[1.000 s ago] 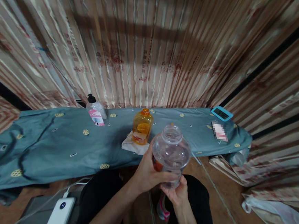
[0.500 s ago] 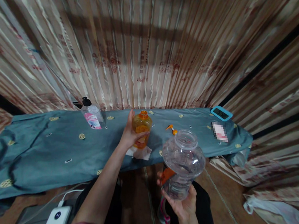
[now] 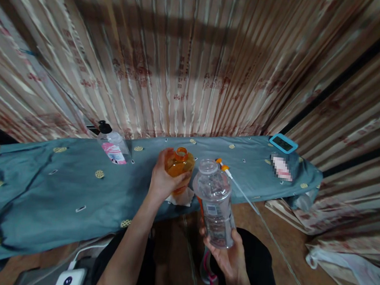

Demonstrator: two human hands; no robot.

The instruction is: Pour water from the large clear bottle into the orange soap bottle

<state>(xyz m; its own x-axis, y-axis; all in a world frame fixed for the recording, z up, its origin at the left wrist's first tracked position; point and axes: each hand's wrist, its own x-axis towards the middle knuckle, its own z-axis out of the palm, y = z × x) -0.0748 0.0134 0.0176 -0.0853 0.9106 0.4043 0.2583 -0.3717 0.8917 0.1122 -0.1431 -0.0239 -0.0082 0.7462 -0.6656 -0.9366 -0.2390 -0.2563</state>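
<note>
Right hand (image 3: 227, 255) cups the base of the clear bottle (image 3: 214, 201), fingers curled loosely, neck open. Just beyond, left hand (image 3: 162, 182) wraps the uncapped orange bottle (image 3: 179, 166) above the white cloth (image 3: 181, 198). Both mouths open: tilting risks spillage onto the blue-covered table (image 3: 57, 193).
</note>
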